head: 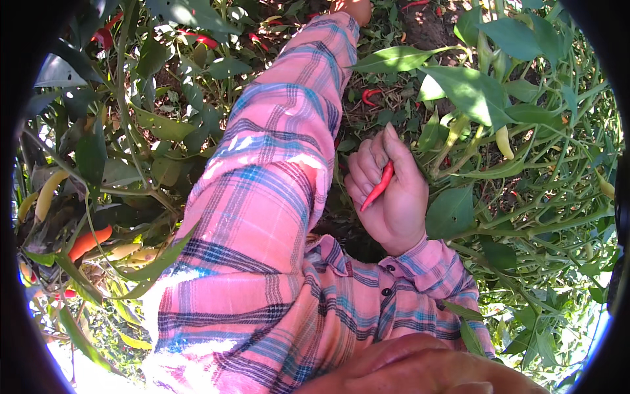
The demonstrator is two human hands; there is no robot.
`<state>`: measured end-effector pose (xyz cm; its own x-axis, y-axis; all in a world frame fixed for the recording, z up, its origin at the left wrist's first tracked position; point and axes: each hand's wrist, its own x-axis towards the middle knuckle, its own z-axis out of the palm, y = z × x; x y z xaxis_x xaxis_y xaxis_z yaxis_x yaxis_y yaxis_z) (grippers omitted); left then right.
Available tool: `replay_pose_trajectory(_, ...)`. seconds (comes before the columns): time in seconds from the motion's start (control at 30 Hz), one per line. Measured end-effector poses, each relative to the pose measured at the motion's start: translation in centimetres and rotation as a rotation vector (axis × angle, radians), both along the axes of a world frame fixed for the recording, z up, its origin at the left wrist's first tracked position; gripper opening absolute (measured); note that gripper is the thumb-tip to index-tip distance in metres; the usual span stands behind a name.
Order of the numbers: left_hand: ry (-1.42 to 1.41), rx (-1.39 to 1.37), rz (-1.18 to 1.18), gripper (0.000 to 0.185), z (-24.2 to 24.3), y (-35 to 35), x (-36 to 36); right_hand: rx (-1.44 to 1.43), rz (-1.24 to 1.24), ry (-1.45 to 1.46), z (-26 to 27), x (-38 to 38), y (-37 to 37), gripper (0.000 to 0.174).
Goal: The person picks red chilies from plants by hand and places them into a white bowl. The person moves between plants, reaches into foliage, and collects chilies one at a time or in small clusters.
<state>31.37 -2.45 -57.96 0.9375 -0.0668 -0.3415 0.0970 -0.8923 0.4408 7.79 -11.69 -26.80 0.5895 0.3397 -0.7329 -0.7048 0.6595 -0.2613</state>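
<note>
My left arm, in a pink plaid sleeve [275, 162], reaches far forward across the view. Only the wrist and a bit of my left hand [352, 10] show at the top edge, and the fingers are cut off. Close to my chest, my right hand [393, 197] is turned palm up with its fingers curled round a red chili pepper [379, 186]. One end of that pepper lies over the palm. On the soil beyond this hand lies another red chili pepper [370, 97].
Leafy pepper plants crowd both sides. Pale yellow peppers [49, 194] and an orange-red pepper [91, 242] hang at the left. A pale pepper [504, 143] hangs at the right among large leaves [467, 93]. More red peppers [199, 39] show at the upper left.
</note>
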Motion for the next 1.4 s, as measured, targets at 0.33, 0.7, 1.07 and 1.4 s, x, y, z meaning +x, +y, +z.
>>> replay_pose_trajectory(0.33, -0.055, -0.050, 0.033, 0.029, -1.5, 4.1, -0.3, -0.003, 0.023, 0.006, 0.2, 0.0, 0.1, 0.033)
replay_pose_trajectory(0.7, -0.006, -0.079, 0.084, 0.030, -2.0, 4.6, -1.3, -0.036, 0.036, 0.039, 0.0, 0.2, 0.8, 0.034)
replay_pose_trajectory(1.07, 0.047, -0.105, 0.076, 0.031, -1.6, 4.8, -2.6, -0.069, -0.017, 0.054, -0.3, 0.0, 1.9, 0.036)
replay_pose_trajectory(1.4, 0.084, -0.173, 0.051, 0.032, -1.9, 6.0, -2.6, -0.052, -0.038, 0.013, -1.0, -0.5, 1.8, 0.036)
